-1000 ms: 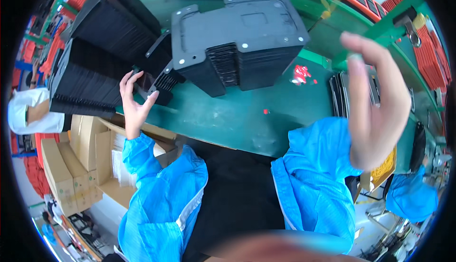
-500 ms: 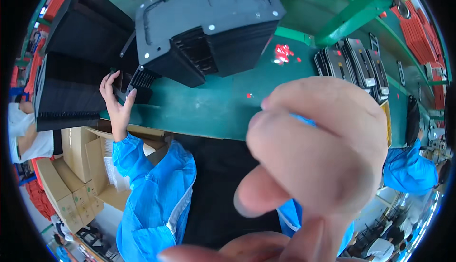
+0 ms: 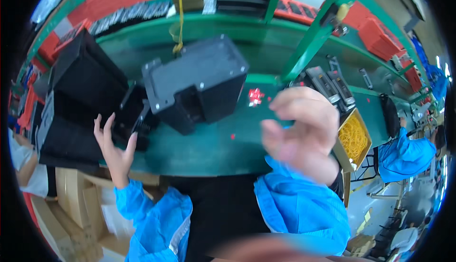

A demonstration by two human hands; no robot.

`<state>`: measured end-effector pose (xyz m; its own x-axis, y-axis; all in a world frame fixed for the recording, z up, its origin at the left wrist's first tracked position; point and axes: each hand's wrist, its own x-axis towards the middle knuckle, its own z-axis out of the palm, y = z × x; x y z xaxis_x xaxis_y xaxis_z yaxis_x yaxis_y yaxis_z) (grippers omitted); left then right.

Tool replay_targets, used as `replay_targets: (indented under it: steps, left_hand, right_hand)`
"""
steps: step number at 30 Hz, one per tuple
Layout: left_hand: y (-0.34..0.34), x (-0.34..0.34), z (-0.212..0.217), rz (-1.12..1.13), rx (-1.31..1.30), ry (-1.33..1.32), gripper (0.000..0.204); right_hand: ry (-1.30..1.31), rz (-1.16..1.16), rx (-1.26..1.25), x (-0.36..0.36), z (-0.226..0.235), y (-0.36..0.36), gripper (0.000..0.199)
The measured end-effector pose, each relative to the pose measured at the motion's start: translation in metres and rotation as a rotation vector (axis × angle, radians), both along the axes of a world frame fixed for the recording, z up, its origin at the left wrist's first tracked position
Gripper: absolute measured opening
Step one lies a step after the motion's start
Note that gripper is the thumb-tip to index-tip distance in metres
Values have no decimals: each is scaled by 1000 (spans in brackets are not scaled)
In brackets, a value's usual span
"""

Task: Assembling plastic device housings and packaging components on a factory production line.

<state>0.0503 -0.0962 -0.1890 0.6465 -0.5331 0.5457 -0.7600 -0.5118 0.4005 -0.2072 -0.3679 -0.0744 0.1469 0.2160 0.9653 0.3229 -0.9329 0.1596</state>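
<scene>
My left hand [image 3: 114, 150] is raised at the near edge of the green bench [image 3: 213, 143], fingers spread, its tips close to a small black ribbed part [image 3: 135, 119] beside a stack of black trays [image 3: 76, 105]. It holds nothing. My right hand [image 3: 301, 133] hangs blurred in the air near the camera, fingers curled and apart, with nothing in it. A large black moulded housing [image 3: 197, 88] stands on the bench between the two hands, farther back. Both sleeves are blue.
A box of yellow rubber bands [image 3: 354, 138] sits at the right end of the bench, with dark flat parts [image 3: 327, 88] behind it. A green post [image 3: 316, 38] rises at the back. Cardboard boxes [image 3: 71, 195] stand lower left. Another person in blue [image 3: 403, 155] works at right.
My right hand has drawn back from the camera and now appears smaller, over the bench's right half. The view has tilted; my left hand stays by the black trays.
</scene>
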Motion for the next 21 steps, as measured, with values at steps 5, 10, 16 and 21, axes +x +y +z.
replay_targets:
  steps: [5,10,16,21]
  left_hand:
    - [-47,-18,63,-425,-405,76,72]
    - [-101,-31,100,-627,-384,42,73]
    - [-128,-26,81,-677,-283,112,72]
    - [-125,-33,84,-659,-284,168,73]
  right_hand:
    - [-320,-335,93,-69,65,-59,15]
    - [-160,-405,448,-81,180,-174,27]
    - [195,-301,509,-61,250,-297,39]
    - [244,279,912,-43,269,-349,36]
